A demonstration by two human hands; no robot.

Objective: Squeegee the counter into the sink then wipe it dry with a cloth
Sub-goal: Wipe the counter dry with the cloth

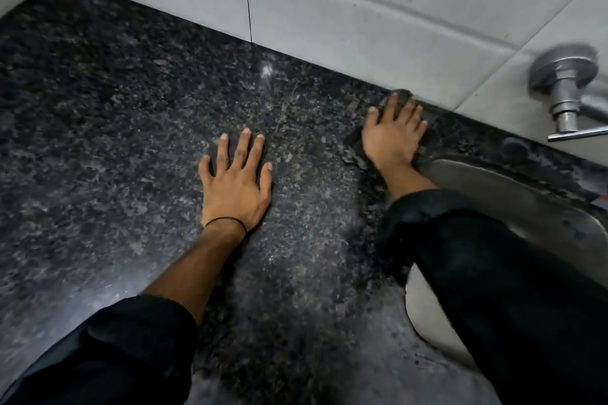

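The dark speckled granite counter fills most of the head view. My left hand lies flat on it with fingers spread, holding nothing. My right hand presses a dark cloth down on the counter, fingers straight, close to the wall and beside the back corner of the steel sink. The cloth shows only around the hand's edges. My right sleeve crosses over the sink. No squeegee is in view.
Grey wall tiles rise right behind the counter. A chrome tap juts from the wall at the far right, above the sink. The counter's left end meets a side wall.
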